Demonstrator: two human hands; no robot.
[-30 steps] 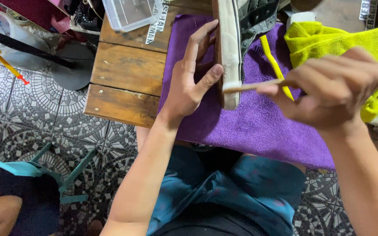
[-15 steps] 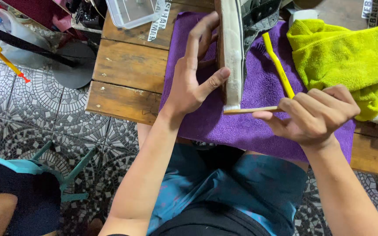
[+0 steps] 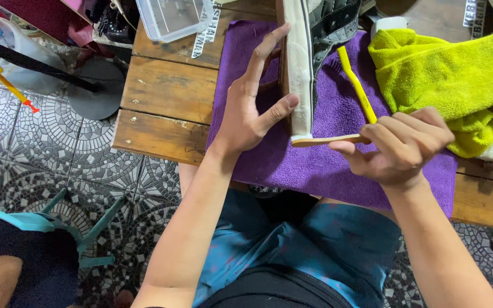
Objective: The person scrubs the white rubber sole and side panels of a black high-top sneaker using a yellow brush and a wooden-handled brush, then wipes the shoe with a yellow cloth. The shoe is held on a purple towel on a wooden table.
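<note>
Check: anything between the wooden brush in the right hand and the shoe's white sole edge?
Nothing visible. The brush tip already meets the shoe at its near end; the left hand holds the shoe's other side, and the yellow toothbrush lies beside it.

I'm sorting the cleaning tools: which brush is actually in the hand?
The wooden-handled brush, gripped by the right hand against the shoe's sole. The yellow toothbrush lies loose on the purple towel.
</note>
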